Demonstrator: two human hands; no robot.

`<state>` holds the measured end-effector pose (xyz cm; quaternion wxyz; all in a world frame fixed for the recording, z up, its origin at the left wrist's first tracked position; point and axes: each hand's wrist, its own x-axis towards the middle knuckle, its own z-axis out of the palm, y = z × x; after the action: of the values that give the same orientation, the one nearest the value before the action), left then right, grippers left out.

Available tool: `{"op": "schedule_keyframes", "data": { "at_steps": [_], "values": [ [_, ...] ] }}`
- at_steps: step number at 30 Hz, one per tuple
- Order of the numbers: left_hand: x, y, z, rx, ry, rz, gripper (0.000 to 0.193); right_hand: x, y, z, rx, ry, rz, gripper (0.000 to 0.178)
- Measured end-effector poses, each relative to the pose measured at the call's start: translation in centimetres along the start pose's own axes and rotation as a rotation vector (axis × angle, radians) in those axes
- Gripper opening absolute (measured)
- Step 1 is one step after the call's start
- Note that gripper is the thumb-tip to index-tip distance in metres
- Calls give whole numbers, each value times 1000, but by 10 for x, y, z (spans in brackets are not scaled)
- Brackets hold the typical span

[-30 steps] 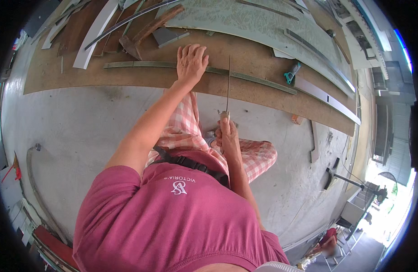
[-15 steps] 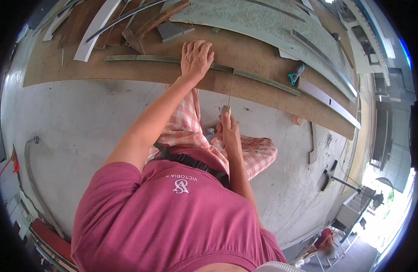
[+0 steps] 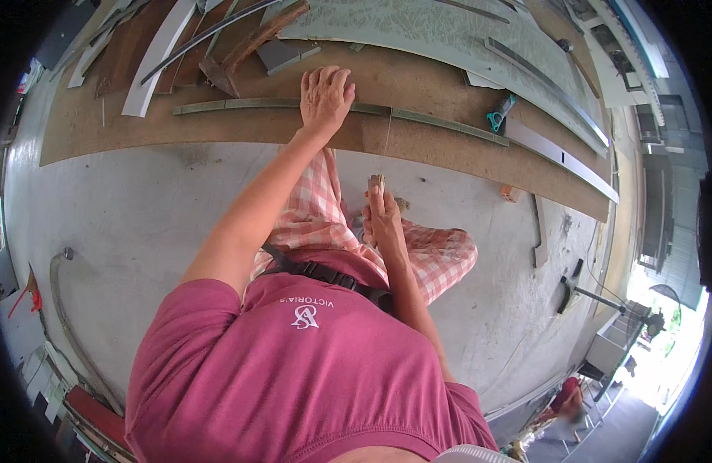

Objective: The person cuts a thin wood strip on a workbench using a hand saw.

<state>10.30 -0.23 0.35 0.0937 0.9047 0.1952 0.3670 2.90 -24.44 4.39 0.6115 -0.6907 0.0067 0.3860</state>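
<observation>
Long, narrow grey-green strip (image 3: 425, 119) on a flat brown board (image 3: 209, 133), probably light and stiff, best pressed down mid-length. Left hand (image 3: 325, 100) rests palm-down across it, fingers loosely bent; right hand (image 3: 386, 217) grips a tan-handled, thin-bladed tool (image 3: 377, 181).

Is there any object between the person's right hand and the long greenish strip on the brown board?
Nothing visible blocks it: between the right hand and the greenish strip lie only grey floor, the near part of the brown board and the thin-bladed tool this hand holds.
</observation>
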Motion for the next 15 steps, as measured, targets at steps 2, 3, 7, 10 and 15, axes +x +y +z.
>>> {"op": "schedule_keyframes", "data": {
  "at_steps": [2, 3, 7, 10, 15],
  "values": [
    [0, 2, 0, -2, 5, 4, 33, 0, 0, -2, 37, -5, -4, 45],
    [0, 3, 0, -7, 9, 6, 32, 0, 3, -11, 27, 6, 12, 46],
    [1, 3, -1, 2, -4, -5, 32, -1, 16, -20, -60, 27, -25, 47],
    [-1, 2, -4, -7, 4, -1, 32, 8, -11, -18, -74, 22, -7, 47],
    [-1, 4, -3, -4, -1, -19, 34, 33, -16, -15, -39, 23, 6, 45]
  ]
}}
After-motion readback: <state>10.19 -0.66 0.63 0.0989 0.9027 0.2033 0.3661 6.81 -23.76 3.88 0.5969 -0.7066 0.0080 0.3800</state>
